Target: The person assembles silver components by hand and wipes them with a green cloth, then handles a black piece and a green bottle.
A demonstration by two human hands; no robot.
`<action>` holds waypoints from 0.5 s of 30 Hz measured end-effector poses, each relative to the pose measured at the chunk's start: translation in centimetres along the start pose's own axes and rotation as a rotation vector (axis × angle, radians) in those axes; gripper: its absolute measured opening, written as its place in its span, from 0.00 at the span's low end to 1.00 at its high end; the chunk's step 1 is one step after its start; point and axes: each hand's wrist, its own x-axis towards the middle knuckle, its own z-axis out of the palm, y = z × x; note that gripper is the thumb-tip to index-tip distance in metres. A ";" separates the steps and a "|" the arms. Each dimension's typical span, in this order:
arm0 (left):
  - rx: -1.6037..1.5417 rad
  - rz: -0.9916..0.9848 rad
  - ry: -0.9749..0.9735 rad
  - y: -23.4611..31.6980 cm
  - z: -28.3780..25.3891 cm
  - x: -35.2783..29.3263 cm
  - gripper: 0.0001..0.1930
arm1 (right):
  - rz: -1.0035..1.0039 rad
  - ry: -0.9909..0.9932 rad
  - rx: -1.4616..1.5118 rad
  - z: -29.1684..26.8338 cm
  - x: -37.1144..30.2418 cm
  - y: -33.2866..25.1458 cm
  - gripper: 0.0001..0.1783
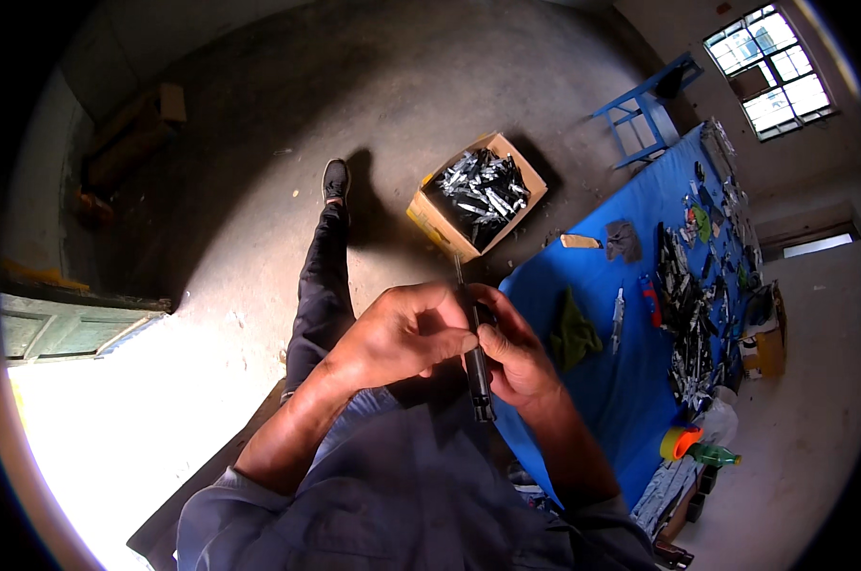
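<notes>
In front of my body, both hands close around a slim black tool [479,381] that looks like a folding knife. A thin metal tip rises above my fingers, and the dark handle points down toward me. My left hand [406,333] pinches the tool's side with thumb and fingers. Wrapped around its other side is my right hand [516,352], its thumb pressed on the handle. The fingers cover much of the tool's middle. Beyond my hands, a cardboard box [433,226] on the floor holds many slim black and silver pieces of similar shape.
On my right a table with a blue cloth [583,390] bears piles of black and silver parts [687,324], a green cloth [575,333], a grey cloth [623,241], orange tape [680,443] and a green bottle [714,454]. A blue stool frame [640,119] stands beyond.
</notes>
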 end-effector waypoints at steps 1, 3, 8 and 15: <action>-0.018 0.007 -0.004 -0.3 -0.1 0.1 0.07 | 0.001 0.013 -0.012 -0.1 -0.1 0.0 0.36; -0.053 0.007 0.020 -0.8 -0.4 0.1 0.07 | 0.002 0.064 -0.062 -0.6 -0.4 0.1 0.37; -0.138 0.069 0.156 -3.9 -1.6 -0.6 0.08 | -0.065 0.118 -0.209 -0.8 -0.9 0.1 0.35; -0.047 0.055 0.156 -4.3 1.8 -1.1 0.12 | -0.106 0.199 -0.304 -0.8 -1.9 1.3 0.23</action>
